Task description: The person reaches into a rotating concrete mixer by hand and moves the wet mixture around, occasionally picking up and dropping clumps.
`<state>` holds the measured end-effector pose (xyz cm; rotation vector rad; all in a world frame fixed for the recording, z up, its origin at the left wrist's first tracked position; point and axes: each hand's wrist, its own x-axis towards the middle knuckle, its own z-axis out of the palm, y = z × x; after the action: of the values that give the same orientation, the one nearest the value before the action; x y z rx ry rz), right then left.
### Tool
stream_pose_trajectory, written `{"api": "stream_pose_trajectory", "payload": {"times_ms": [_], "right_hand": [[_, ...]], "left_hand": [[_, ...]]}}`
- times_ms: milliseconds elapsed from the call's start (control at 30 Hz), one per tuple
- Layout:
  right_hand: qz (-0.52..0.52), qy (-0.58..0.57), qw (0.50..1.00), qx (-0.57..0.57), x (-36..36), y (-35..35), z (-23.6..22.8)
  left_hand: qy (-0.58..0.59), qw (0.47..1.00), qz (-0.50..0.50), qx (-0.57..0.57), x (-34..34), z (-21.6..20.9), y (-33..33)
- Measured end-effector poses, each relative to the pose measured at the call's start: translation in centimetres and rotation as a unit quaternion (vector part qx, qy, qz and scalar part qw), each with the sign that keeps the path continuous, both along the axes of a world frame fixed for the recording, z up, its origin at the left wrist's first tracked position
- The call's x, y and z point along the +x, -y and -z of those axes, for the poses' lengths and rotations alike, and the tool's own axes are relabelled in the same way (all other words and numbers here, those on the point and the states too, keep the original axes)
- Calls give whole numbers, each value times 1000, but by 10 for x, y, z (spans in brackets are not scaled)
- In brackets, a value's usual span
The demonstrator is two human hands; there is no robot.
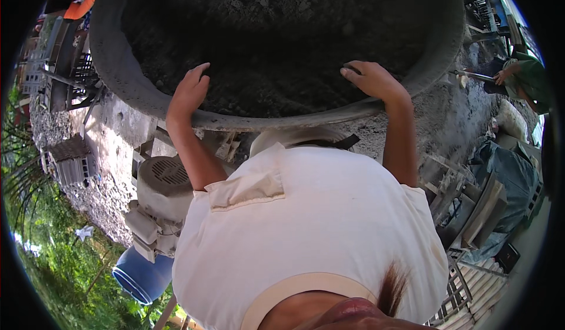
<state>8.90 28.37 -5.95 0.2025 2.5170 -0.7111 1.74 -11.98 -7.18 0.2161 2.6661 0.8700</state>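
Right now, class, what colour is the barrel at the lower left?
The barrel is blue, clearest in the head view.

large basin (107,56): plain grey rim. mix inside (276,91): near-black along near side, dusty grey on heap (268,0) at top. person's shirt (321,212): plain white; collar (303,283) cream; pocket (250,190) light beige. slotted housing (162,186): grey-beige, dark slots in rows. barrel (150,274): solid blue. ground (112,138): grey, mottled with bright white patches. foliage (59,262): bright and dark green. tarp (507,174): dull blue-green, darker in folds. board (485,212): brown. co-worker's garment (529,77): dark green. cloth (80,7) at upper left: vivid orange.
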Motion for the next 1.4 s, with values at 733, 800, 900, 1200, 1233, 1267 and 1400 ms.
{"api": "stream_pose_trajectory", "payload": {"times_ms": [733,800,900,1200,1233,1267,1400], "right_hand": [[-142,-100,955,239,-187,-188,67],[-243,-8,911,332,-215,-258,129],[-125,52,937,323,-236,-256,182],[31,98,929,354,-241,-223,195],[10,129,930,345,-244,-228,195],[-18,90,938,334,-237,-249,203],[-100,61,942,315,-240,-244,188]], "left_hand": [[35,998,39,-44,1,-3,-8],[20,998,43,-47,-3,-5,-7],[20,997,17,-73,3,-1,0],[-3,997,52,-54,-4,-10,-12],[-11,997,57,-55,-4,-10,-12],[-14,996,66,-51,-9,-10,-14],[-27,996,70,-47,-4,-10,-14]]}}
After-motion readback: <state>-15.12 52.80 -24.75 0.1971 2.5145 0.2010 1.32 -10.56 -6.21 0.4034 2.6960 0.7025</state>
